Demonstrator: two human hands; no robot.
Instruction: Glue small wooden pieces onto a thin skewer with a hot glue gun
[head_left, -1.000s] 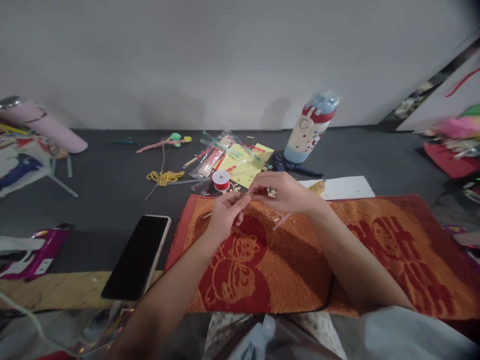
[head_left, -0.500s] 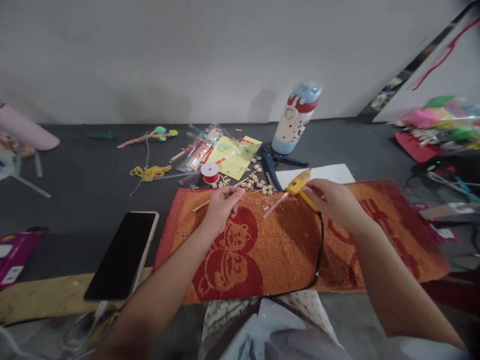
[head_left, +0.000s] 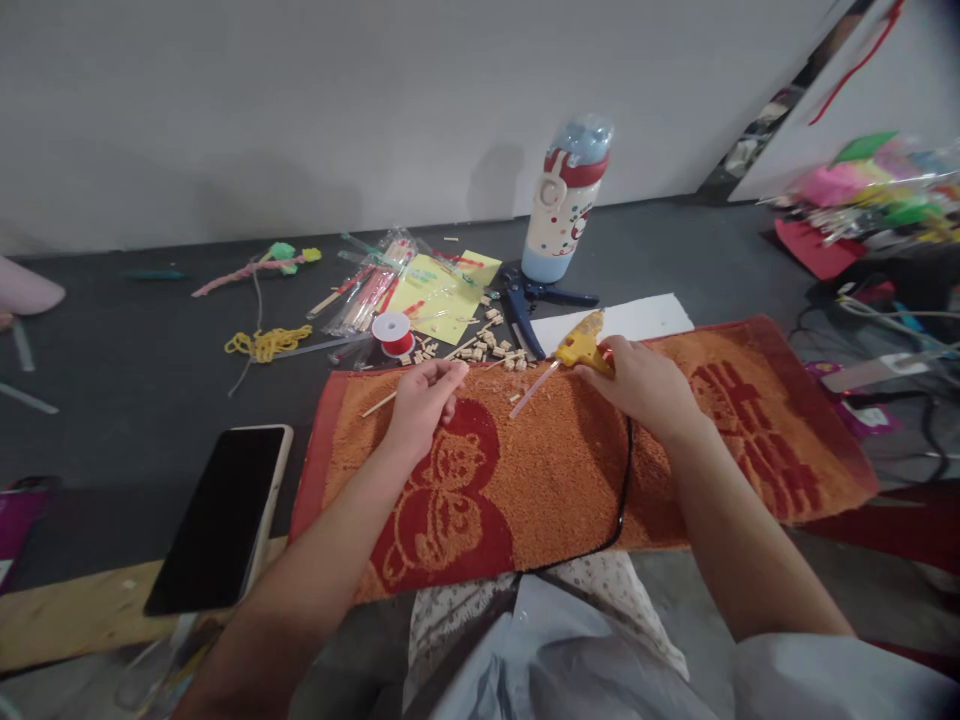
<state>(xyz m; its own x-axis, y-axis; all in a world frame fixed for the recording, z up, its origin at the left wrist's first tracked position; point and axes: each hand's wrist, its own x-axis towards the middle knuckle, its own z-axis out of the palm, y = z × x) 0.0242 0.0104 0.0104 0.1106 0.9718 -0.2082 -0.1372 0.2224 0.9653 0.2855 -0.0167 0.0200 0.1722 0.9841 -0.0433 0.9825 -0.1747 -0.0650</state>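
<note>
Swinging away from the left fingertips since a second ago, the right hand [head_left: 649, 385] now grasps the yellow plastic glue gun [head_left: 581, 346] at the far edge of the orange-and-red terry towel [head_left: 562, 465]. Nearest, a black-screened rectangular phone [head_left: 221, 515] lies left of the towel. Over the towel, the left hand [head_left: 421, 405] looks pinched; can't tell if it's gripping anything. Just beyond the towel, small pale wooden pieces [head_left: 487, 350]; farther, an upright blue-and-white bottle [head_left: 564, 215].

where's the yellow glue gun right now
In the head view, the glue gun is right of centre, in the right grip, where the towel meets the white paper.
</note>
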